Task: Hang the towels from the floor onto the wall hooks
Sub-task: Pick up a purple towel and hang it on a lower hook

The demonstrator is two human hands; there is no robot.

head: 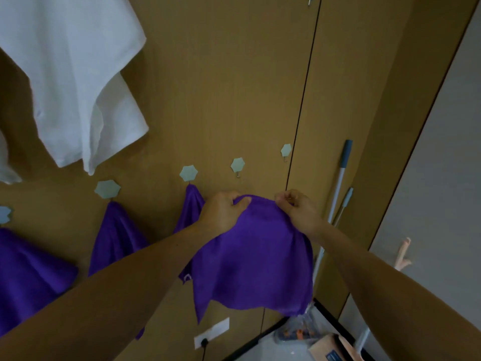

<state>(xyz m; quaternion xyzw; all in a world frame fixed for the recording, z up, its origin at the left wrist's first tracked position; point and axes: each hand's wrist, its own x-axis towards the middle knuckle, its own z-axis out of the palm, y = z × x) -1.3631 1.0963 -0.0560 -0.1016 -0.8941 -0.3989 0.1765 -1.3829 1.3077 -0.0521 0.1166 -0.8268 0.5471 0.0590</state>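
Purple towel: was held before the wooden wall, just below an empty hexagonal hook, its top edge pinched by curled fingers of the left hand and right hand, the rest hanging loose. Judged light, soft, limp; best gripped along that gathered top edge.

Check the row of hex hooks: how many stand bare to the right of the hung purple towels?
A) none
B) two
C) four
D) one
B: right of the hung towel, the near hook and the far hook carry nothing; the left hand and right hand grip the held towel just below them.
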